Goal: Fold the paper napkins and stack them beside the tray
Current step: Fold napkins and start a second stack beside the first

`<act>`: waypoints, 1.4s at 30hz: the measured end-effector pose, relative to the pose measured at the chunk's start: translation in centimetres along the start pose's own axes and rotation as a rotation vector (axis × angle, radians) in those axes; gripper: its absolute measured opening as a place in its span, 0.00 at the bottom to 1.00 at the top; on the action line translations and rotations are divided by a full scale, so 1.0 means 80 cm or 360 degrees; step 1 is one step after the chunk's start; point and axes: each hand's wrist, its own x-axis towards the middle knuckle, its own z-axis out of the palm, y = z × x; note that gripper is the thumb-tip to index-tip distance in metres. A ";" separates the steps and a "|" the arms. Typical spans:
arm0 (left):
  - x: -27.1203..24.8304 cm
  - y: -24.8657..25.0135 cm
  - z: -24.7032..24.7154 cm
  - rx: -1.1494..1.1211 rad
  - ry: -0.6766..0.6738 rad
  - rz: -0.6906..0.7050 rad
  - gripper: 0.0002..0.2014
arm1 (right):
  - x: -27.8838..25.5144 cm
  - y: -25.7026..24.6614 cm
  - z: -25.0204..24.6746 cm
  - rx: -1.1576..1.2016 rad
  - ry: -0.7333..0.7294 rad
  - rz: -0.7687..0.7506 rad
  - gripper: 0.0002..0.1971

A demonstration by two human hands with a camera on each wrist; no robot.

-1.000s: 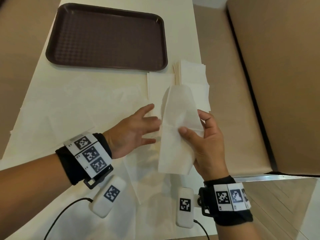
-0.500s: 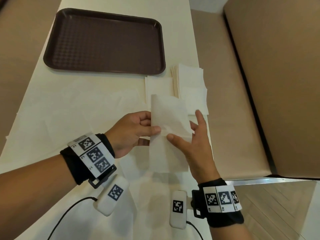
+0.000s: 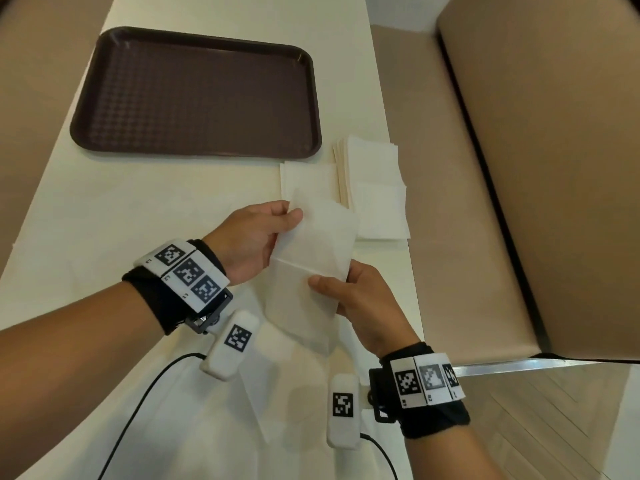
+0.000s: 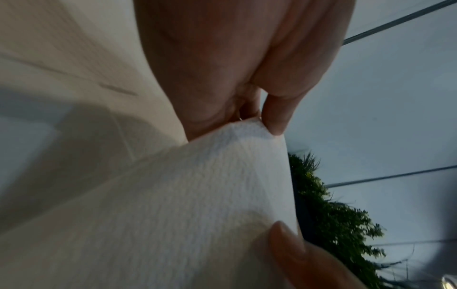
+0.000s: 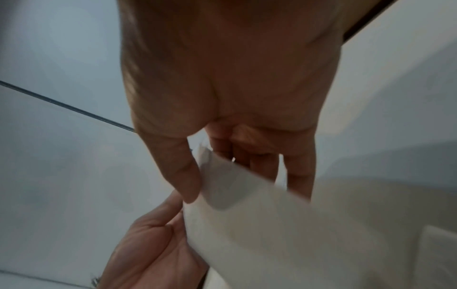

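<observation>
A white paper napkin [image 3: 311, 258] is held up above the table between both hands, with a crease across its middle. My left hand [image 3: 263, 233] pinches its far left corner between thumb and fingers; the left wrist view shows that pinch on the napkin [image 4: 197, 195]. My right hand [image 3: 349, 296] pinches the napkin's right edge near the crease, thumb on top; in the right wrist view the thumb and fingers clamp the napkin [image 5: 235, 185]. A stack of folded napkins [image 3: 370, 174] lies by the near right corner of the dark brown tray [image 3: 104, 140].
More flat napkins [image 3: 304, 181] lie left of the stack, and unfolded sheets [image 3: 277, 375] lie under my wrists. The white table [image 3: 138, 220] ends at its right edge next to a tan padded bench [image 3: 467, 237]. A black cable [image 3: 138, 403] trails from the left wrist.
My left hand went from open beside the napkin to pinching its edge, then slid up to the far corner. My right hand shifted to the lower right edge.
</observation>
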 end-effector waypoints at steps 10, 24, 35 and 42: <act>0.066 0.052 -0.032 0.0386 0.0401 0.0201 0.05 | 0.035 0.007 0.003 0.0190 0.0267 0.0212 0.00; 0.144 0.056 -0.051 0.0967 0.0711 0.0223 0.06 | 0.062 0.002 0.004 0.0064 0.0855 0.0049 0.05; 0.151 0.057 -0.040 0.1156 0.0877 0.0245 0.07 | 0.075 -0.004 -0.001 0.0018 0.0934 0.0049 0.09; 0.092 0.077 -0.038 0.1821 0.0714 0.0288 0.14 | 0.027 0.010 -0.008 -0.0686 0.0782 0.0024 0.16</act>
